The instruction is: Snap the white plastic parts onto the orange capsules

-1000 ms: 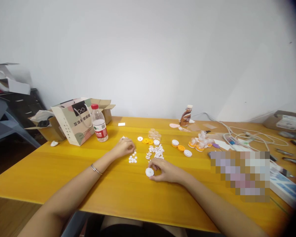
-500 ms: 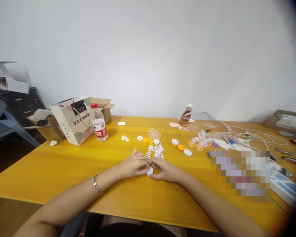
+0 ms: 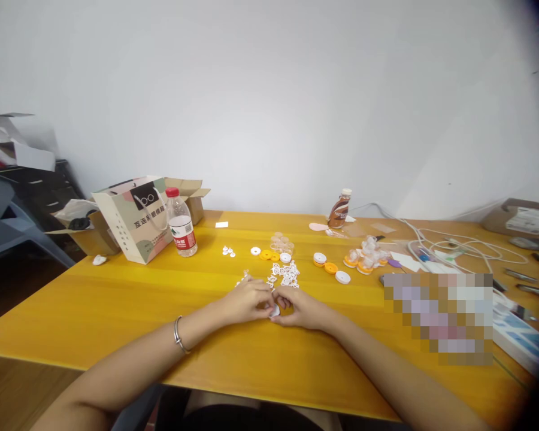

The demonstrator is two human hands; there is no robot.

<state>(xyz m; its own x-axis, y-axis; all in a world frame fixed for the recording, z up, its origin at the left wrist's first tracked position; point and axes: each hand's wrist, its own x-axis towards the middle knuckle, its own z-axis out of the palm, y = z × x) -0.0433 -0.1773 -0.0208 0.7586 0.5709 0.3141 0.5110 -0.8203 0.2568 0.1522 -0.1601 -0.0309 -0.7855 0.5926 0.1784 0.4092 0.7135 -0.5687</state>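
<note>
Between my two hands, low over the table, is a small round white disc (image 3: 275, 310), partly covered by fingers. My left hand (image 3: 250, 300) is closed on its left side, fingertips pressed on it. The curled thumb and fingers of my right hand (image 3: 299, 307) grip it from the right. Just beyond the fingers lies a pile of white openwork plastic pieces (image 3: 288, 275). Behind that sit yellow discs (image 3: 266, 255), a white disc with a centre hole (image 3: 256, 251) and clear round pieces (image 3: 282, 242). A few small white parts (image 3: 241, 279) lie behind my left hand.
A water bottle (image 3: 181, 224), paper bag (image 3: 146, 230) and open carton (image 3: 103, 236) stand at left. To the right are white and orange discs (image 3: 330, 268), wrapped orange-and-white pieces (image 3: 366, 257), a brown drink bottle (image 3: 340, 209) and tangled white cables (image 3: 458, 242). Small white caps (image 3: 228, 251) lie left of centre.
My left fingers have shifted slightly right over the white disc and now cover more of it. My right hand stays nearly in place. The whole view has shifted a little.
</note>
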